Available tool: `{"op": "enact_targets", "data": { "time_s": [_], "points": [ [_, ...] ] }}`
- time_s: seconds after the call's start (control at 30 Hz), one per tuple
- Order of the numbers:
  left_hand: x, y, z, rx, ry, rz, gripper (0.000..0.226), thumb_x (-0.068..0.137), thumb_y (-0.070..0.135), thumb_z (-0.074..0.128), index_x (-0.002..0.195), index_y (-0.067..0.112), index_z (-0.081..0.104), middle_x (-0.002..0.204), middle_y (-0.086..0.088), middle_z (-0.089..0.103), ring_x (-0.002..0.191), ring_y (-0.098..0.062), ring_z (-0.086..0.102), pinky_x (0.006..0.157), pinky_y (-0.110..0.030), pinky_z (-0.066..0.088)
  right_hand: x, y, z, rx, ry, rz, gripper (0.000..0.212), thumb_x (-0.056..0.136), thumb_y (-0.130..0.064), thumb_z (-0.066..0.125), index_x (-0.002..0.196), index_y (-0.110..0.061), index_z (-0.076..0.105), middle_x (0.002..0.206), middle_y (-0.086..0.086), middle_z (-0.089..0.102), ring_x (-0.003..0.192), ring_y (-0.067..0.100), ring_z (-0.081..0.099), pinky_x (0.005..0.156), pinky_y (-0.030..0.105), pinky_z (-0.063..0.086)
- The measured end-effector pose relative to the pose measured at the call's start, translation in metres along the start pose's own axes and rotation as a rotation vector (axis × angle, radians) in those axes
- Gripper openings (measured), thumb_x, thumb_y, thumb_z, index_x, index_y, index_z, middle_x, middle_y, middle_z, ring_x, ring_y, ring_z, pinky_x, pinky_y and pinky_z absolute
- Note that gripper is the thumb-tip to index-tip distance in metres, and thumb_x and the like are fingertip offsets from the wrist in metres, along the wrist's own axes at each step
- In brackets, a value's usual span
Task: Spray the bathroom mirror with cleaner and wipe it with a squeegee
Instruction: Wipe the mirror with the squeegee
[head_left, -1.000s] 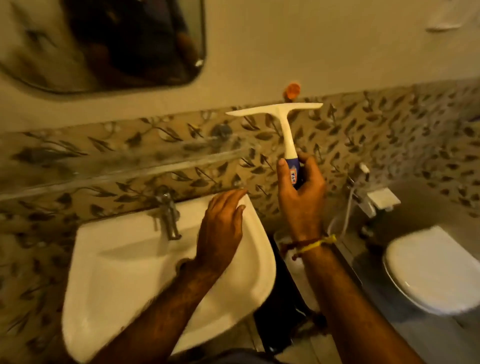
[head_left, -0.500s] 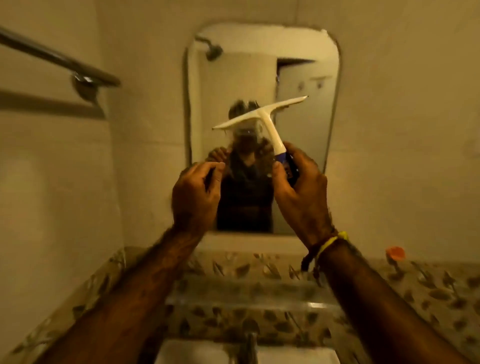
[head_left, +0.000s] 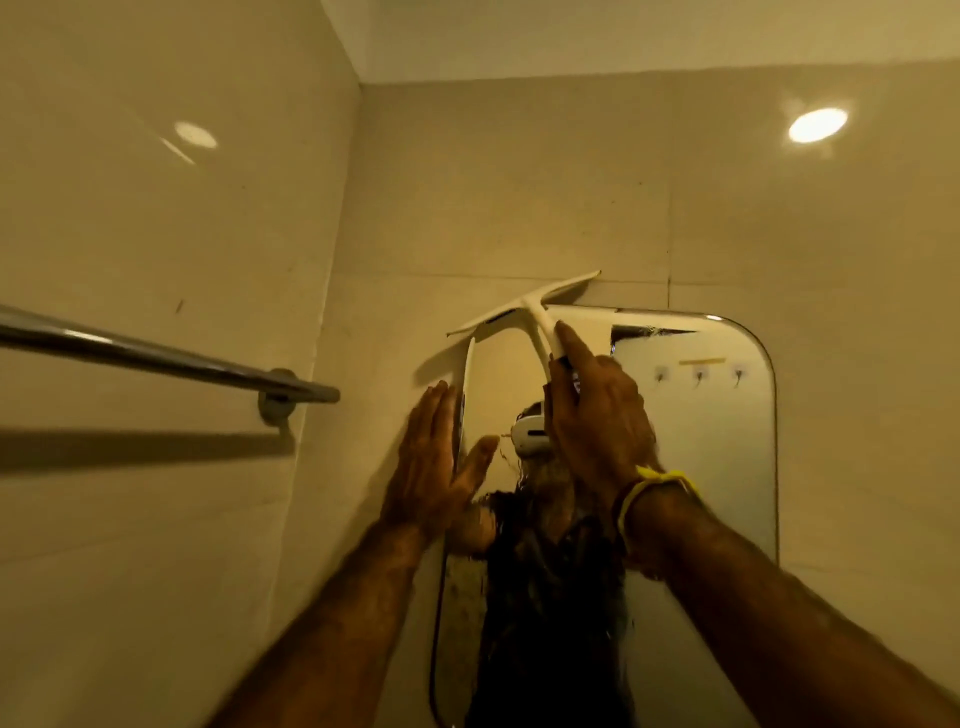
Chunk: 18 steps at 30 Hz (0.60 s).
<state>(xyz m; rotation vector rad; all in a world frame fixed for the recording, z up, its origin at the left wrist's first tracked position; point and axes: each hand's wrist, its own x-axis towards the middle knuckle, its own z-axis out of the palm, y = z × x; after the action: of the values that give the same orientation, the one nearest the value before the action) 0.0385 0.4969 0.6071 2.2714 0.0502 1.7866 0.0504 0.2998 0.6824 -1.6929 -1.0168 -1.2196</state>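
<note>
Beige glossy wall tiles (head_left: 156, 208) fill most of my view, meeting at a corner left of centre, with a chrome towel rail (head_left: 171, 358) running in from the left edge and a bright round light glare high on the right.

Much is hard to read from where I sit. The mirror (head_left: 701, 441) is cut off at the bottom of the frame, and its left part is covered by both forearms and by a dark reflection of the person, which I cannot make out beyond a white headset shape. Its lower glass looks streaked or wet, though the blur keeps me from being sure. Three small hooks show faintly in the reflection at upper right.

The squeegee (head_left: 524, 306) is white and T-shaped, with a long thin blade tilted so its right end sits higher. That blade lies across the mirror's top left corner, its right tip over the tile joint above the glass. Whether it presses on the glass I cannot tell.

My right hand (head_left: 597, 415) is wrapped around the squeegee's handle just below the blade, index finger stretched up along the shaft; a yellow band (head_left: 660, 480) circles that wrist. My left hand (head_left: 436, 467) is spread flat, fingers straight up, at the mirror's left edge, holding nothing.
</note>
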Motion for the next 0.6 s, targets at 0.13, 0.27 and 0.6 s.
{"op": "enact_targets", "data": {
  "time_s": [0.13,0.27,0.6],
  "points": [
    [-0.009,-0.023,0.038,-0.055,0.18,-0.022,0.093,0.087,0.07,0.049,0.159,0.032,0.003,0.167,0.013,0.002,0.155,-0.013,0.001,0.125,-0.042,0.004,-0.007,0.016,0.025,-0.066,0.049,-0.042,0.053,0.103,-0.033,0.04,0.154,-0.03,0.024,0.087,0.003,0.05,0.064,0.011,0.048,0.055,0.027,0.048],
    [-0.009,-0.036,0.051,0.068,0.253,0.06,0.109,0.08,0.079,0.049,0.16,0.018,0.006,0.168,0.003,0.005,0.155,-0.018,0.007,0.126,-0.041,0.01,-0.028,0.025,0.038,-0.149,0.093,-0.035,0.055,0.102,-0.033,0.042,0.154,-0.031,0.024,0.083,0.003,0.048,0.059,0.015,0.047,0.05,0.027,0.043],
    [-0.007,-0.035,0.051,0.134,0.235,0.126,0.116,0.077,0.078,0.056,0.16,0.013,0.006,0.168,0.0,0.002,0.155,-0.02,0.004,0.126,-0.043,0.004,-0.08,0.026,0.026,-0.224,0.017,-0.003,0.058,0.098,-0.023,0.052,0.152,-0.021,0.032,0.066,-0.002,0.046,0.048,-0.002,0.028,0.045,0.009,0.02]
  ]
}}
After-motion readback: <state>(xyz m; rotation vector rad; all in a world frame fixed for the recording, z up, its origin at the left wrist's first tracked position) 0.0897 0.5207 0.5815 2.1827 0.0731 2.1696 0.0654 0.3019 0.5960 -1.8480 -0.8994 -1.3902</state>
